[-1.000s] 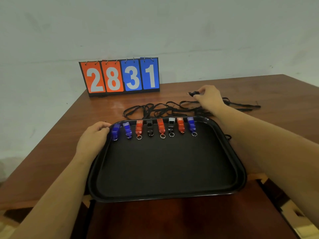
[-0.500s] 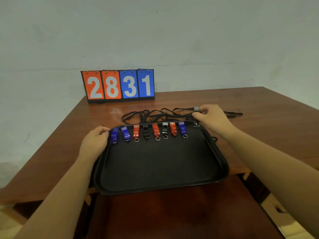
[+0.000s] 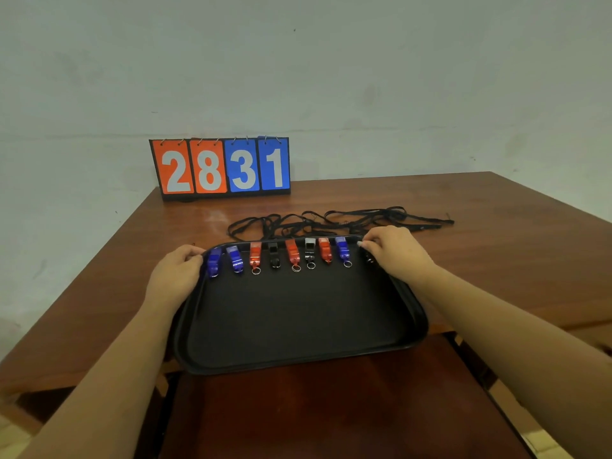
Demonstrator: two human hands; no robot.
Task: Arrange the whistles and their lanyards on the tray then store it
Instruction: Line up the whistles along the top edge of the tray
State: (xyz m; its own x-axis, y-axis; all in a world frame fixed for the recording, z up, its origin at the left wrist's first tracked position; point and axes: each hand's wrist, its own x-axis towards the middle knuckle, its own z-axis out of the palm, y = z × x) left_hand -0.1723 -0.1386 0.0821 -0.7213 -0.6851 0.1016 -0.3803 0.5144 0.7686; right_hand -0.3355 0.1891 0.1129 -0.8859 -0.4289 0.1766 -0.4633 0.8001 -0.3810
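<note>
Bringing one more whistle (image 3: pixel 361 245) down from the lanyards (image 3: pixel 331 221) at upper centre to the tray (image 3: pixel 298 326) row's right end, pinched in right hand (image 3: pixel 394 256) fingers, left hand (image 3: pixel 175 276) gripping the rim, lanyards probably next.

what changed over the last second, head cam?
Right hand came back from over the lanyards to the right end of the row of whistles, still pinching a grey-tipped whistle over the tray. Left hand stayed gripping the tray's far-left corner; row and lanyards unmoved.
</note>
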